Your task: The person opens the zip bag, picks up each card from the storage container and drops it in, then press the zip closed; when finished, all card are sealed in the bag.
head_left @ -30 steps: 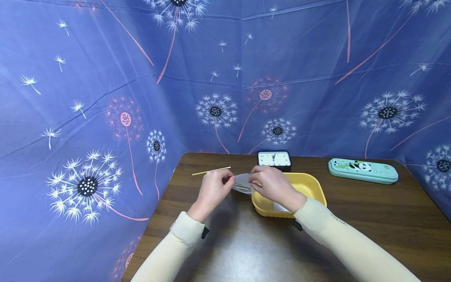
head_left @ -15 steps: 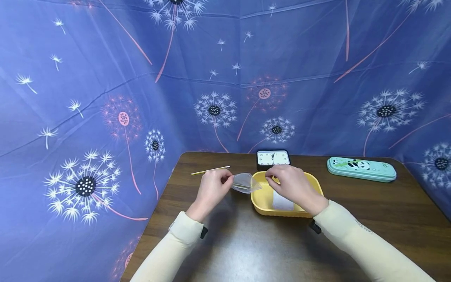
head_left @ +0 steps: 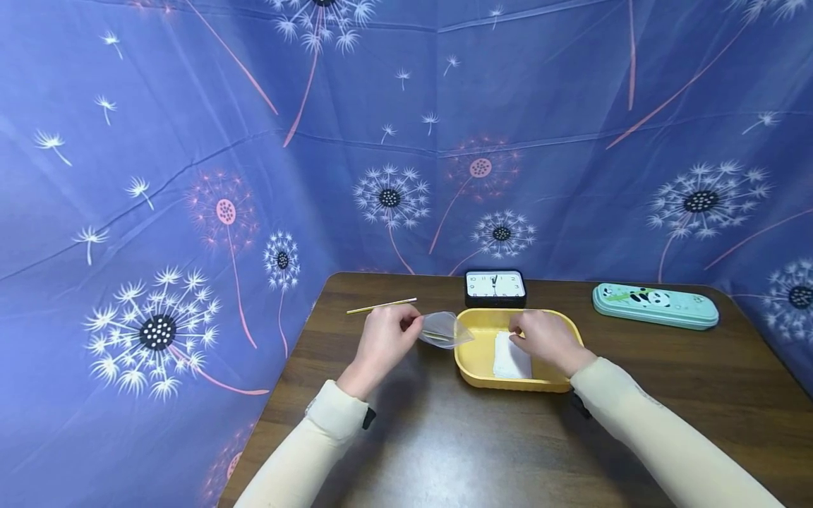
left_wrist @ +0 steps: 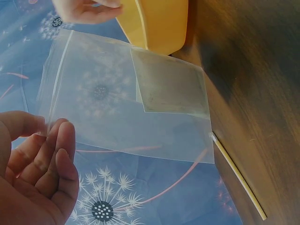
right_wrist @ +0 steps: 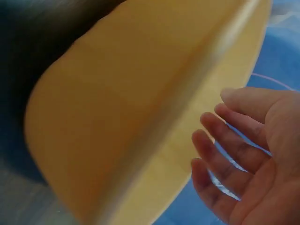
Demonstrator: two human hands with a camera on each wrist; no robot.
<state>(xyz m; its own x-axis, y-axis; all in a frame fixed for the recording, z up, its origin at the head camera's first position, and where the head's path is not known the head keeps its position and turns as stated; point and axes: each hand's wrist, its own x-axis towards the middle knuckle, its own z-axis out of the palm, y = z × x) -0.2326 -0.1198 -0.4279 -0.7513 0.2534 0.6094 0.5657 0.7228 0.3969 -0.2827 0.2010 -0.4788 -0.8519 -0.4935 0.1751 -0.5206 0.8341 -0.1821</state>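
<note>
While my left hand [head_left: 383, 341] pinches the clear zip bag [head_left: 444, 329] by one edge only, held off the table just left of the yellow tray [head_left: 568, 331], the bag hangs limp with its mouth not held open. Risk: it sags or twists shut. My right hand [head_left: 543, 340] sits over the tray, fingers loosely spread, at the white folded sheet [head_left: 506, 364] lying inside; I can't tell if it touches it, nothing gripped. Risk: a flat sheet on the smooth tray floor slides instead of lifting. The tray is light, so it could skid. The stick [head_left: 381, 307] lies behind my left hand, well apart.
</note>
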